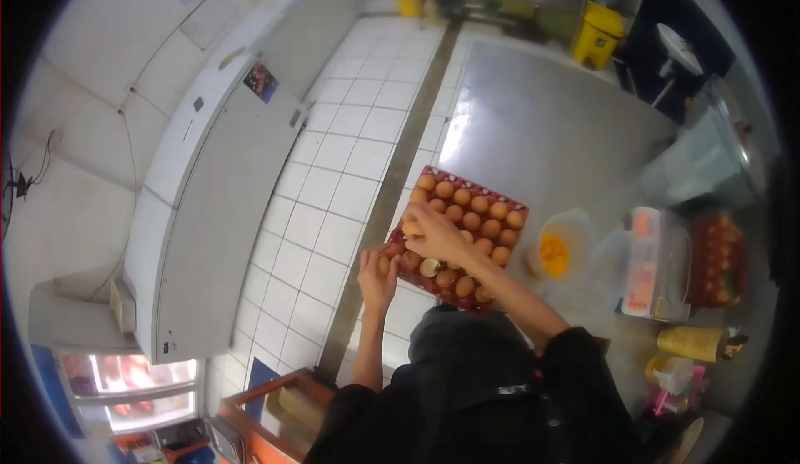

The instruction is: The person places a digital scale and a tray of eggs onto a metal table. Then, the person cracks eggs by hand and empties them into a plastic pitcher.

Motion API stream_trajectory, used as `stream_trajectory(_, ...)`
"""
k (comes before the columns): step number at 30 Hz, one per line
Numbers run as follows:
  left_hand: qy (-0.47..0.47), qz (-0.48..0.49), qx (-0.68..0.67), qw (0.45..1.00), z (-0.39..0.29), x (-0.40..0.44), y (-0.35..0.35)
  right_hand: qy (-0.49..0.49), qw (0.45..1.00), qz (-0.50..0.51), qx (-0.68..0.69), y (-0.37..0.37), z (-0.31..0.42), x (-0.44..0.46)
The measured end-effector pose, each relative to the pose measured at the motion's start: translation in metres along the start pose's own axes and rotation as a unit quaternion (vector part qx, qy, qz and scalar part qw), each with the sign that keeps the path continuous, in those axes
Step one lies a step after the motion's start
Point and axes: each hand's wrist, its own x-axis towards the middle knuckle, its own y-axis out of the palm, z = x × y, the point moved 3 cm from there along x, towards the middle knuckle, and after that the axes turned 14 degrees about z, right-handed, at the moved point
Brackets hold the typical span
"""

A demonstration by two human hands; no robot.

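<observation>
A red tray [475, 182] full of brown eggs lies at the edge of the metal table. My left hand [378, 278] is closed round a brown egg [384, 265] at the tray's near left corner. Reaching across the tray, my right hand [431, 232] has its fingers closed on another egg [412, 227]. An opened eggshell [429, 267] sits in the tray between the two hands. To the right of the tray stands a translucent container [575, 224] with orange-yellow yolks [553, 255] in it.
Right of the yolk container are a white and orange box [642, 264], a second red egg tray [718, 268] and a yellow bottle [690, 342]. A large translucent bin [704, 160] stands behind them. The metal table [542, 114] extends forward beside the tiled floor.
</observation>
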Motion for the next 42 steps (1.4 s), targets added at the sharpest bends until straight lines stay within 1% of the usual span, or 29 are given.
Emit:
stream_trajectory(2,-0.009,0.029,0.01,1.0,-0.017,-0.003,0.003,0.005,0.981,-0.118,0.154,-0.025,-0.006,-0.043)
stream_trajectory(3,0.004,0.041,0.006,0.999,-0.027,-0.003,0.012,0.059,0.913,-0.125,0.384,-0.032,-0.017,-0.065)
stream_trajectory(4,0.024,0.047,-0.068,0.996,-0.038,-0.005,0.023,0.105,0.788,-0.13,0.592,-0.033,-0.025,-0.09)
stream_trajectory(5,0.041,0.055,-0.142,0.987,-0.054,-0.005,0.035,0.112,0.787,-0.151,0.587,-0.04,-0.025,-0.114)
stream_trajectory(6,-0.018,0.128,-0.209,0.969,-0.097,-0.006,0.04,0.08,0.715,-0.196,0.666,-0.046,-0.026,-0.139)
stream_trajectory(7,-0.009,0.153,-0.213,0.965,-0.118,-0.003,0.059,0.041,0.635,-0.24,0.733,-0.051,-0.027,-0.163)
stream_trajectory(9,0.128,0.098,-0.232,0.959,-0.163,-0.001,0.087,0.051,0.628,-0.3,0.717,-0.051,-0.037,-0.202)
stream_trajectory(10,0.185,0.072,-0.181,0.963,-0.186,0.002,0.095,0.061,0.61,-0.329,0.718,-0.049,-0.042,-0.217)
stream_trajectory(12,0.23,0.096,-0.172,0.953,-0.22,0.002,0.127,0.067,0.586,-0.376,0.714,-0.053,-0.041,-0.238)
stream_trajectory(13,0.266,0.091,-0.157,0.947,-0.235,-0.003,0.14,0.087,0.59,-0.391,0.701,-0.056,-0.037,-0.243)
stream_trajectory(15,0.217,0.213,-0.149,0.941,-0.224,-0.006,0.179,0.099,0.591,-0.412,0.686,-0.06,-0.037,-0.256)
stream_trajectory(17,0.301,0.175,-0.116,0.93,-0.237,-0.007,0.189,0.104,0.594,-0.416,0.681,-0.065,-0.041,-0.266)
stream_trajectory(18,0.263,0.147,-0.175,0.937,-0.235,-0.007,0.194,0.097,0.591,-0.427,0.678,-0.07,-0.045,-0.269)
stream_trajectory(19,0.268,0.156,-0.173,0.935,-0.237,-0.008,0.199,0.103,0.587,-0.432,0.678,-0.07,-0.047,-0.271)
stream_trajectory(21,0.263,0.244,-0.146,0.922,-0.251,-0.01,0.207,0.11,0.582,-0.435,0.678,-0.068,-0.05,-0.275)
stream_trajectory(23,0.279,0.224,-0.144,0.923,-0.253,-0.007,0.211,0.117,0.567,-0.436,0.689,-0.07,-0.054,-0.275)
stream_trajectory(25,0.236,0.162,-0.152,0.946,-0.254,-0.008,0.206,0.111,0.576,-0.436,0.682,-0.075,-0.058,-0.275)
stream_trajectory(26,0.231,0.158,-0.149,0.948,-0.251,-0.007,0.206,0.106,0.584,-0.437,0.676,-0.074,-0.058,-0.275)
stream_trajectory(27,0.253,0.206,-0.156,0.932,-0.25,-0.004,0.212,0.106,0.587,-0.429,0.678,-0.073,-0.061,-0.276)
stream_trajectory(28,0.274,0.251,-0.162,0.914,-0.248,-0.001,0.216,0.134,0.595,-0.416,0.674,-0.069,-0.064,-0.279)
stream_trajectory(29,0.273,0.237,-0.159,0.919,-0.24,0.002,0.218,0.156,0.607,-0.401,0.669,-0.07,-0.069,-0.279)
stream_trajectory(31,0.218,0.257,-0.201,0.92,-0.221,0.011,0.218,0.194,0.629,-0.379,0.65,-0.075,-0.071,-0.285)
stream_trajectory(33,0.196,0.294,-0.177,0.918,-0.222,0.018,0.205,0.206,0.658,-0.376,0.619,-0.084,-0.068,-0.285)
stream_trajectory(34,0.198,0.271,-0.172,0.926,-0.223,0.024,0.197,0.194,0.67,-0.358,0.621,-0.085,-0.069,-0.283)
stream_trajectory(36,0.272,0.377,-0.152,0.872,-0.23,0.028,0.195,0.233,0.692,-0.314,0.607,-0.091,-0.074,-0.284)
stream_trajectory(37,0.272,0.366,-0.154,0.876,-0.231,0.032,0.192,0.23,0.699,-0.305,0.604,-0.098,-0.076,-0.285)
stream_trajectory(39,0.264,0.427,-0.155,0.851,-0.233,0.037,0.188,0.214,0.751,-0.238,0.578,-0.114,-0.067,-0.285)
stream_trajectory(40,0.262,0.428,-0.156,0.851,-0.232,0.039,0.186,0.217,0.75,-0.237,0.578,-0.118,-0.065,-0.284)
stream_trajectory(42,0.218,0.457,-0.164,0.847,-0.226,0.041,0.188,0.236,0.815,-0.149,0.509,-0.129,-0.064,-0.282)
